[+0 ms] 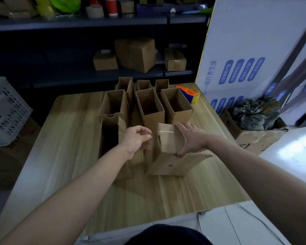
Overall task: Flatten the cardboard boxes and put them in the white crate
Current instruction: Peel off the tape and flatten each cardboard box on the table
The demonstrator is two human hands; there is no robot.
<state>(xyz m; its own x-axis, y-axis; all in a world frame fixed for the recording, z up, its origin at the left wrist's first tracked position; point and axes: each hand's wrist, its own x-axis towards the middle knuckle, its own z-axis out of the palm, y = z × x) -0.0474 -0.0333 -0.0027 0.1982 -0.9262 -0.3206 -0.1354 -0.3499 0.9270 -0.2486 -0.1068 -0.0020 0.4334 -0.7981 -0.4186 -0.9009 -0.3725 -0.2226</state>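
Note:
A small cardboard box [168,156] stands tilted near the middle of the wooden table [69,147], its taped bottom turned up. My right hand [188,137] grips that taped end, fingers over the top and thumb underneath. My left hand [137,138] sits at the box's left side with the fingers curled at its edge. Several open, upright cardboard boxes [149,105] stand in rows behind it, and a taller open box [111,137] stands just left of my left arm. The white crate [5,112] is off the table's left side.
An orange and blue tape dispenser [188,93] lies at the table's back right. A large white printed carton [251,55] leans at the right, with a brown box holding a cloth bundle [254,117] in front of it. Dark shelves with boxes [134,53] run behind.

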